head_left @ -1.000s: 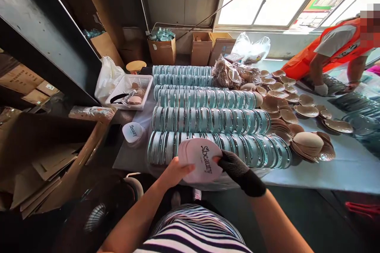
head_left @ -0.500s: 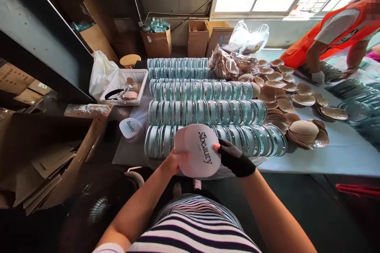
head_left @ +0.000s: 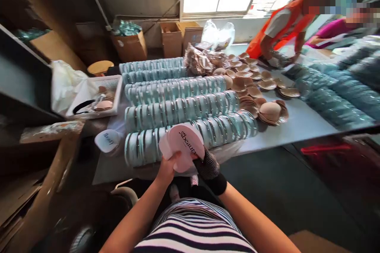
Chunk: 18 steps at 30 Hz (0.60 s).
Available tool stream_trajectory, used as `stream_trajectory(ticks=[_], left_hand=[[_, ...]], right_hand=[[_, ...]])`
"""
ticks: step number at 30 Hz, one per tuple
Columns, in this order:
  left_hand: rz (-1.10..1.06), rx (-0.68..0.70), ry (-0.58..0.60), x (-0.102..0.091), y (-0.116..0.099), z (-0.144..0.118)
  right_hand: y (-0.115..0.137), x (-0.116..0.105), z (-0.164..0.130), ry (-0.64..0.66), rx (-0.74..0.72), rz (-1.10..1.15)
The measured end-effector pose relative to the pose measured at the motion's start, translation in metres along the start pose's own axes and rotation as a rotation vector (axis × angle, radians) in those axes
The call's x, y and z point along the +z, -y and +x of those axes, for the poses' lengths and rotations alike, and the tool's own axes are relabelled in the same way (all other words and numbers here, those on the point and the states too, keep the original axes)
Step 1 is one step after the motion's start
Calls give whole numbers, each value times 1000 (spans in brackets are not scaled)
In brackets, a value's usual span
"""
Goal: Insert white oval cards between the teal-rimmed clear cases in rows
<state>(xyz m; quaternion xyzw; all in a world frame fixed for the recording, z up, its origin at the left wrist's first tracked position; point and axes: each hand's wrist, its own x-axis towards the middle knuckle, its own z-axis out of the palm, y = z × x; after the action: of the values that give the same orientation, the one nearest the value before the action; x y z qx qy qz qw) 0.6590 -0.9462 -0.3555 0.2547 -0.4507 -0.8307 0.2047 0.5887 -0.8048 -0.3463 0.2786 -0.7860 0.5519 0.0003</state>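
A white basket (head_left: 118, 97) sits beyond the grip, well to its left; nearer on that side lies a printed stack (head_left: 107, 141). The bare left hand (head_left: 167, 170) pinches the lower left of pale printed cards (head_left: 184, 138), held between both hands. Clear-wrapped rows (head_left: 178, 111) lie just beyond. The gloved right hand (head_left: 208, 166) grasps the cards' right edge; tan cups (head_left: 270, 111) lie farther right.

Factory workshop, long worktable (head_left: 299, 112), rows of wrapped goods (head_left: 181, 109) (mostly teal-tinted), cardboard boxes (head_left: 171, 42), orange-clad co-worker (head_left: 277, 25)
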Motion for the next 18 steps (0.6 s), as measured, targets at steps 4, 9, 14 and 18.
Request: stream_trajectory(ticks=[4,9,14,18], left_hand=[[-55,-105,-126,20,15,0],[-180,-163,-19,73,7,25],[-228,-197,316,181,23,66],[-207,-239,399,258,63,100]], right_hand=[[-45,-46,8,-439,281,207],[-117,-179,-5,-735,424,-239],[-158,-248,-24,-449,345,-706],[-165,-253,-12,-173,213,-819]])
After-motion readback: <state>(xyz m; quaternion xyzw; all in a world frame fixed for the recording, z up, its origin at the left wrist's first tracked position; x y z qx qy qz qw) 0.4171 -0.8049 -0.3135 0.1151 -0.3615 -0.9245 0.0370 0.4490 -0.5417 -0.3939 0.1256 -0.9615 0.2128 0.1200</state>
